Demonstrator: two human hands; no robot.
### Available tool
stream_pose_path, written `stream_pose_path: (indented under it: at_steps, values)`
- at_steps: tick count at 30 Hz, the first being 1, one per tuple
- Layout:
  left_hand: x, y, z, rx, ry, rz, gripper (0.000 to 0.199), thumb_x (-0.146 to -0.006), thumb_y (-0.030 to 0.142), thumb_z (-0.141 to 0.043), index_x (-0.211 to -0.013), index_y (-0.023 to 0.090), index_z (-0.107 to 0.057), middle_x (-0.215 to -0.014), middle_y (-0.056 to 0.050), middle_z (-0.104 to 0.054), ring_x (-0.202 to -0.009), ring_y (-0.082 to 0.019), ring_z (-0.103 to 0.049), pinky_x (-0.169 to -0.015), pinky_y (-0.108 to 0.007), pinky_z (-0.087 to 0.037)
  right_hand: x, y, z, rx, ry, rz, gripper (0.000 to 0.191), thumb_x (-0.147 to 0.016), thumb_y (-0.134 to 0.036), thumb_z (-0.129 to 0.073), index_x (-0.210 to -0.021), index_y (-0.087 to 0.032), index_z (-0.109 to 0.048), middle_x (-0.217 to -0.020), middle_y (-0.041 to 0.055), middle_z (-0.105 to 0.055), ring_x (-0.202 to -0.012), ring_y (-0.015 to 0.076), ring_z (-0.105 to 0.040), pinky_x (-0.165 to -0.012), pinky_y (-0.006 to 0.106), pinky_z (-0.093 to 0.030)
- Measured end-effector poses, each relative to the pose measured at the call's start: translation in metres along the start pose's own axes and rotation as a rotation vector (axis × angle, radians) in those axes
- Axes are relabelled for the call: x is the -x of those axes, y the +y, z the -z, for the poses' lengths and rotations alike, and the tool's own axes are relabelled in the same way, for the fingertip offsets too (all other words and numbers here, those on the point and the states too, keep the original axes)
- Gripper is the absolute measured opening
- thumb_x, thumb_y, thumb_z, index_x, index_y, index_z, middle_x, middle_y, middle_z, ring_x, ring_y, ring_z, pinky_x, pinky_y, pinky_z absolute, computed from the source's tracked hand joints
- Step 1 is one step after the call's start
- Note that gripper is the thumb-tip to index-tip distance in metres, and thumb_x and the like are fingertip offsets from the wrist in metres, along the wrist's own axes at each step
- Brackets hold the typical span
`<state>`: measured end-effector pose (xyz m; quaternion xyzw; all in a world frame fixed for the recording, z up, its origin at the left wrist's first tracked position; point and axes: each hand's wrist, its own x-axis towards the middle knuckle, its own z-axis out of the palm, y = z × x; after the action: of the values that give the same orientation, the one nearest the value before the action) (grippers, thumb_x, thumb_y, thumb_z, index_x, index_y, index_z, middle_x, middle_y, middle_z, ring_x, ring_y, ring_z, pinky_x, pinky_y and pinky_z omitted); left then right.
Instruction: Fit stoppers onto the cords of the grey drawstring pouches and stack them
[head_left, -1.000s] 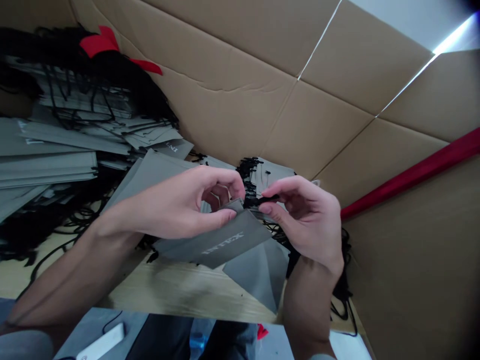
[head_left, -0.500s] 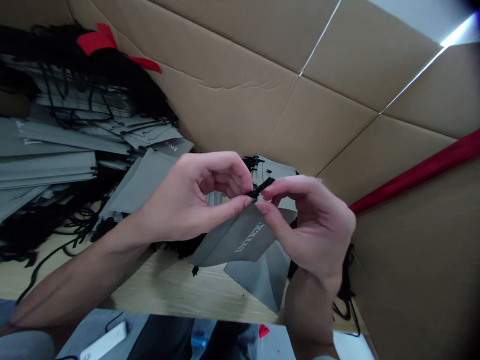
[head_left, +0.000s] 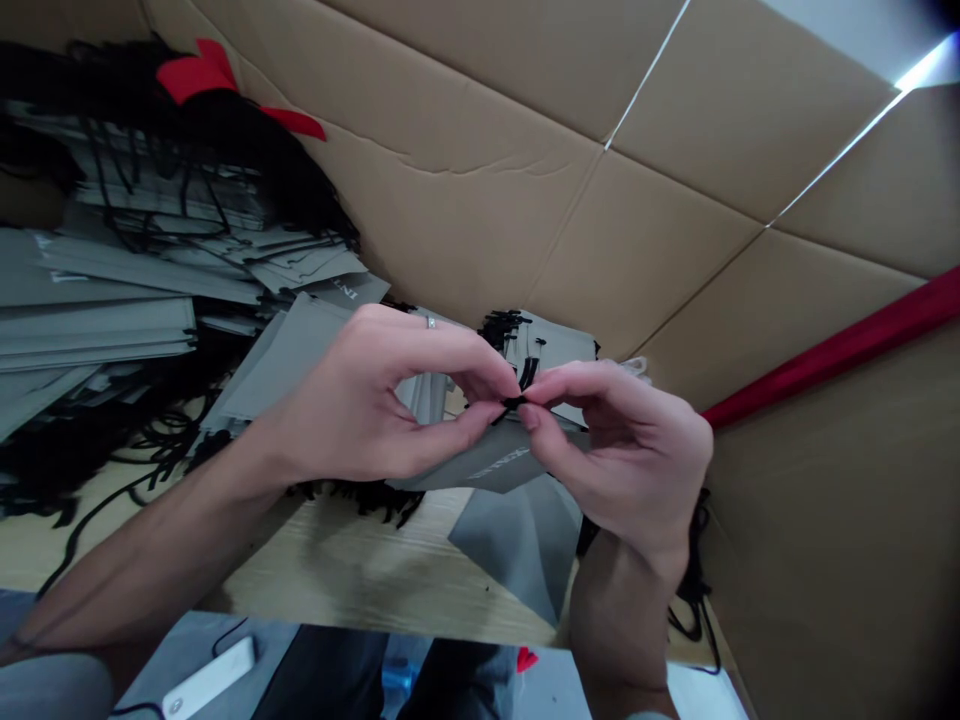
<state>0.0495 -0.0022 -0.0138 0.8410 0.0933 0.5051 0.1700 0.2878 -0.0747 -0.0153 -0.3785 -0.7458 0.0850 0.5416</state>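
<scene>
My left hand [head_left: 367, 400], with a ring on one finger, pinches a short black cord [head_left: 514, 403] between thumb and forefinger. From the other side, my right hand [head_left: 637, 450] grips the same cord, fingertips almost touching those of the left. Just below the fingers hangs a flat grey piece with white lettering [head_left: 487, 465], seen steeply tilted; whether it is a bag or a sheet I cannot tell. Its top edge is partly hidden by my fingers. Another grey piece [head_left: 521, 545] lies beneath it on the wooden table [head_left: 337, 570].
Piled grey pieces [head_left: 97, 325] with black cords fill the left, topped by a red strip [head_left: 195, 80]. More corded grey pieces [head_left: 559, 340] stand behind my hands. Cardboard walls [head_left: 465, 230] rise behind and at right, where a dark red band [head_left: 832, 345] runs.
The lettered grey piece has tipped up, so its face looks narrower and its lettering is mostly foreshortened. My left fingertips have moved slightly right, closer to the right ones on the cord.
</scene>
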Motion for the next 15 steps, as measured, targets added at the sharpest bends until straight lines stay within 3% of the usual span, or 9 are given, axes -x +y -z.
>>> stream_pose_path:
  at_steps: [4,9,15]
  values:
    - [0.006,-0.002,-0.001,-0.155,0.013,-0.091,0.011,-0.11,0.016,-0.083,-0.11,0.027,-0.082,-0.104,0.002,-0.093,-0.092,-0.015,-0.091,-0.082,-0.025,-0.069,0.001,0.001,0.0,0.017,-0.003,0.005,0.026,-0.101,-0.01,-0.086,-0.108,-0.035,-0.089,-0.094,-0.0025,-0.089,-0.081,0.0213,-0.083,-0.074,0.04,-0.071]
    - [0.012,-0.001,-0.001,-0.393,0.023,-0.237,0.01,-0.112,0.017,-0.082,-0.112,0.025,-0.076,-0.106,0.002,-0.093,-0.081,-0.014,-0.085,-0.076,-0.028,-0.064,0.002,-0.001,-0.001,0.055,-0.02,0.023,0.025,-0.101,-0.009,-0.084,-0.107,-0.033,-0.086,-0.095,-0.0031,-0.09,-0.079,0.0195,-0.083,-0.075,0.038,-0.072]
    - [0.015,-0.004,-0.006,-0.416,0.001,-0.258,0.018,-0.112,0.013,-0.075,-0.098,0.024,-0.071,-0.093,0.0,-0.088,-0.073,-0.015,-0.079,-0.073,-0.029,-0.062,-0.004,-0.004,0.001,0.165,-0.114,0.137,0.021,-0.105,-0.008,-0.075,-0.106,-0.029,-0.082,-0.095,-0.0011,-0.088,-0.08,0.0171,-0.084,-0.076,0.033,-0.072]
